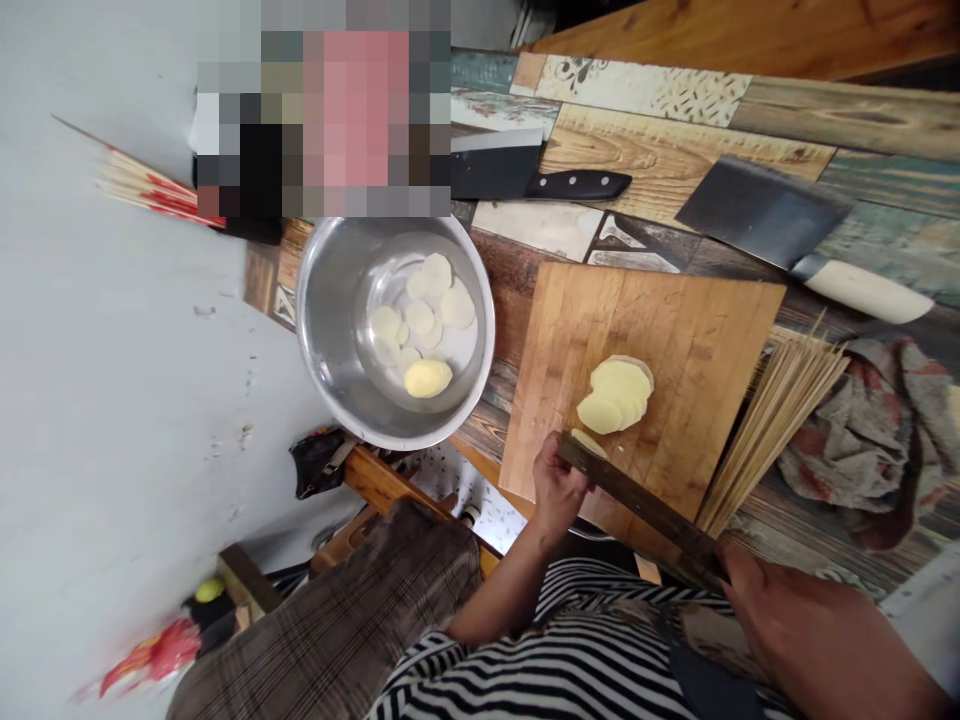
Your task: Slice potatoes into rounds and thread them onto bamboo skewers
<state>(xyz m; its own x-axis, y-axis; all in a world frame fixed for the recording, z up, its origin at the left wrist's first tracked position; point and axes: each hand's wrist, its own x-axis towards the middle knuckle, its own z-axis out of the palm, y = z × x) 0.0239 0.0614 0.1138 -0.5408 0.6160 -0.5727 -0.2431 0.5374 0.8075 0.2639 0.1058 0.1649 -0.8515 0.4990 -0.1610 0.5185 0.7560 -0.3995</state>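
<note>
— Head view: what is held by the two hands?

— A long cleaver (637, 505) is gripped by the right hand (757, 590), the fingers being closed around its handle at about 5 o'clock of the frame. The blade is seen edge-on, laid slanting across the near edge of the wooden cutting board (675, 330). The left hand (559, 485) is set at the blade's far end, its fingers curled against a small piece of potato (587, 441); whether that piece is pinched or only steadied cannot be told.

— And where are the cut slices found?

— A fanned stack of potato slices (616, 395) is lying on the board, just beside the blade at 12 o'clock of the left hand. More slices and one uncut lump are seen in water in a steel bowl (330, 300), at 9 o'clock of the board.

— What else is laid around the board?

— A bundle of bamboo skewers (772, 420) is spread at its 3 o'clock edge, touching a crumpled cloth (862, 440). A white-handled cleaver (765, 210) is placed at 1 o'clock, and a black-handled cleaver (525, 175) at 11 o'clock, both on the patterned tabletop (675, 130). Red-tipped sticks (142, 185) are seen at 10 o'clock of the bowl.
</note>
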